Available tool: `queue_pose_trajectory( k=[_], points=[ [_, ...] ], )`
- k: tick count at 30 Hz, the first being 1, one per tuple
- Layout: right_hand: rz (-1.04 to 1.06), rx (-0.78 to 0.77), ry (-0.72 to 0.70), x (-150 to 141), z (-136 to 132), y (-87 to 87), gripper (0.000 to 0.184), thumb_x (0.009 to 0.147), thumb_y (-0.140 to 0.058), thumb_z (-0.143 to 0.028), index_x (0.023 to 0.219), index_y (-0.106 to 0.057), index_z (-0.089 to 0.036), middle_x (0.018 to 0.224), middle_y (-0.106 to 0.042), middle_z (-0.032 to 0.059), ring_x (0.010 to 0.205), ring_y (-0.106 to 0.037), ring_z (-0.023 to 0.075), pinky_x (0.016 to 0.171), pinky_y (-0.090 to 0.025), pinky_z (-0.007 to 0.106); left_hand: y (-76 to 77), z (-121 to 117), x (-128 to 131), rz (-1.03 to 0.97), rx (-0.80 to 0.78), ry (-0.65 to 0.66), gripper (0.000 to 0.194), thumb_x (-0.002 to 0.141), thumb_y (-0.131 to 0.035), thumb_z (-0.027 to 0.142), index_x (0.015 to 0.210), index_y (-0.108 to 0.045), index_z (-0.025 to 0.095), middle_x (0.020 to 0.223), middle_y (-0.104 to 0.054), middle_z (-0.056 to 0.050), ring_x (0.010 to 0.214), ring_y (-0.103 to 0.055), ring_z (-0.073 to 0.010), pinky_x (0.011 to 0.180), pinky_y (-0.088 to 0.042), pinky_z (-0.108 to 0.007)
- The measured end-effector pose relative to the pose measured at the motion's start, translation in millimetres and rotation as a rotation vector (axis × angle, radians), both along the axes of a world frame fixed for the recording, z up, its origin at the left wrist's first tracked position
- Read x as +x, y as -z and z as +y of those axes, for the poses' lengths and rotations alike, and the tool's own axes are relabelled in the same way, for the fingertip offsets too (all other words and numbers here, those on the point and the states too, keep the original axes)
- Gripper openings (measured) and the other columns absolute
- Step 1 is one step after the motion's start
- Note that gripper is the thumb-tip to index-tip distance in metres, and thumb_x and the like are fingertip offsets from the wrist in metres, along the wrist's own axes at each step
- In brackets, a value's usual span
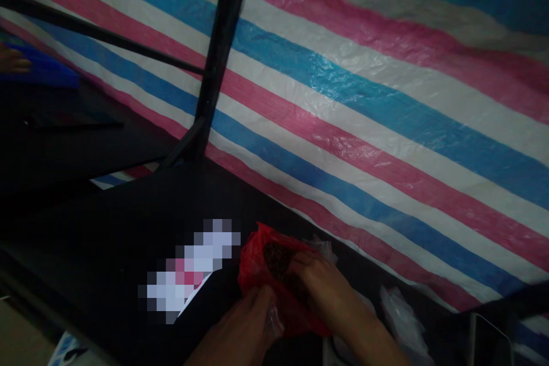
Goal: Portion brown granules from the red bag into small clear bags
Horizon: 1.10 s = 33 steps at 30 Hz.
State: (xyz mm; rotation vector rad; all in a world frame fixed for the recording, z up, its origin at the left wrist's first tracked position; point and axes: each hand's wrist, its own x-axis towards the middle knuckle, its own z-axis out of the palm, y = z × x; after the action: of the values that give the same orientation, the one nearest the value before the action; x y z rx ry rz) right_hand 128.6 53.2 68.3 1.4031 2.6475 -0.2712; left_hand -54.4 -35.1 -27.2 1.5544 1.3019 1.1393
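Observation:
A red plastic bag [253, 266] lies open on a dark table [128, 229], with dark small grainy contents showing at its mouth. My right hand [319, 286] reaches into the bag's opening, fingers curled among the contents. My left hand [244, 326] grips the bag's near edge together with a bit of clear plastic, fingers closed. What the right fingers hold is hidden inside the bag.
A striped pink, blue and white tarp [364, 97] hangs behind the table. A black pole [218, 57] rises from the table's far edge. Clear plastic bags [398, 314] lie at the right. Another person's hand [12, 60] shows at far left by a blue object.

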Motion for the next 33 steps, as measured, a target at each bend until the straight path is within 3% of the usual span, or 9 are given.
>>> queue_pose_trajectory(
  k=[7, 12, 14, 19, 21, 23, 26, 29, 33],
  points=[
    [0.265, -0.092, 0.067, 8.7, -8.9, 10.0, 0.04, 0.086, -0.053, 0.0, 0.108, -0.081, -0.019, 0.119, -0.082, 0.0114, 0.105, -0.076, 0.0227, 0.091, -0.052, 0.028, -22.3, 11.4, 18.8, -0.269, -0.125, 0.083, 0.03, 0.1, -0.053, 0.049, 0.112, -0.074, 0.03, 0.118, -0.08, -0.005, 0.109, -0.075, -0.025, 0.1, -0.06, -0.034],
    [0.515, -0.145, 0.181, 5.6, -15.5, 23.7, 0.034, 0.081, -0.059, -0.003, 0.099, -0.084, -0.02, 0.108, -0.085, 0.0102, 0.101, -0.079, 0.0261, 0.09, -0.054, 0.032, -27.5, 24.7, 13.7, -0.3, -0.141, 0.0, 0.032, 0.097, -0.055, 0.055, 0.096, -0.069, 0.026, 0.092, -0.076, -0.002, 0.088, -0.074, -0.0232, 0.082, -0.062, -0.031],
    [0.637, -0.187, 0.221, 6.7, -15.2, 30.1, 0.039, 0.078, -0.06, -0.003, 0.104, -0.083, -0.021, 0.11, -0.085, 0.0079, 0.102, -0.08, 0.0243, 0.091, -0.056, 0.031, -25.4, 26.8, 8.8, -0.259, -0.095, -0.026, 0.03, 0.098, -0.056, 0.054, 0.099, -0.07, 0.027, 0.095, -0.076, -0.002, 0.09, -0.075, -0.0233, 0.083, -0.062, -0.031],
    [0.882, -0.231, 0.287, 18.9, -10.4, 34.8, 0.037, 0.081, -0.063, -0.011, 0.113, -0.078, -0.019, 0.118, -0.082, 0.0085, 0.112, -0.076, 0.0247, 0.101, -0.056, 0.035, -8.9, 29.1, 6.6, -0.274, -0.046, -0.019, 0.032, 0.1, -0.059, 0.052, 0.122, -0.07, 0.032, 0.126, -0.076, -0.006, 0.115, -0.073, -0.0268, 0.1, -0.059, -0.036],
    [0.957, -0.229, 0.286, 23.5, -10.6, 28.9, 0.032, 0.084, -0.065, -0.016, 0.114, -0.076, -0.021, 0.119, -0.081, 0.0081, 0.114, -0.075, 0.0248, 0.104, -0.054, 0.037, 0.3, 34.3, 14.7, -0.284, 0.003, -0.061, 0.028, 0.098, -0.061, 0.049, 0.115, -0.074, 0.03, 0.117, -0.08, -0.008, 0.109, -0.076, -0.0285, 0.096, -0.061, -0.038],
    [1.031, -0.25, 0.261, 25.3, -13.8, 20.0, 0.029, 0.087, -0.067, -0.02, 0.115, -0.074, -0.022, 0.118, -0.08, 0.0069, 0.113, -0.074, 0.024, 0.104, -0.054, 0.038, 8.9, 42.7, 26.1, -0.294, 0.066, -0.191, 0.024, 0.092, -0.066, 0.045, 0.107, -0.076, 0.029, 0.104, -0.082, -0.009, 0.099, -0.079, -0.0303, 0.087, -0.064, -0.039],
    [0.981, -0.201, 0.213, 22.1, -23.0, 5.8, 0.032, 0.086, -0.068, -0.012, 0.115, -0.076, -0.024, 0.115, -0.079, 0.0046, 0.11, -0.073, 0.0223, 0.103, -0.053, 0.037, 18.3, 55.4, 41.4, -0.291, 0.072, -0.247, 0.021, 0.081, -0.073, 0.036, 0.1, -0.075, 0.027, 0.095, -0.082, -0.01, 0.09, -0.08, -0.0322, 0.079, -0.065, -0.042],
    [0.771, -0.02, 0.158, 14.9, -33.0, -5.7, 0.041, 0.083, -0.069, -0.002, 0.115, -0.078, -0.026, 0.116, -0.075, 0.0026, 0.111, -0.071, 0.0204, 0.102, -0.053, 0.034, 22.6, 60.6, 47.9, -0.278, 0.071, -0.255, 0.025, 0.08, -0.071, 0.03, 0.104, -0.075, 0.028, 0.099, -0.082, -0.01, 0.094, -0.08, -0.033, 0.083, -0.065, -0.045],
    [0.513, 0.085, 0.018, 5.8, -41.0, -17.5, 0.05, 0.089, -0.06, 0.004, 0.125, -0.075, -0.027, 0.127, -0.069, 0.0045, 0.113, -0.07, 0.0205, 0.1, -0.056, 0.032, 23.2, 57.6, 48.1, -0.252, 0.075, -0.252, 0.035, 0.078, -0.071, 0.027, 0.113, -0.073, 0.028, 0.107, -0.082, -0.009, 0.104, -0.079, -0.0339, 0.091, -0.064, -0.047]
  ],
)
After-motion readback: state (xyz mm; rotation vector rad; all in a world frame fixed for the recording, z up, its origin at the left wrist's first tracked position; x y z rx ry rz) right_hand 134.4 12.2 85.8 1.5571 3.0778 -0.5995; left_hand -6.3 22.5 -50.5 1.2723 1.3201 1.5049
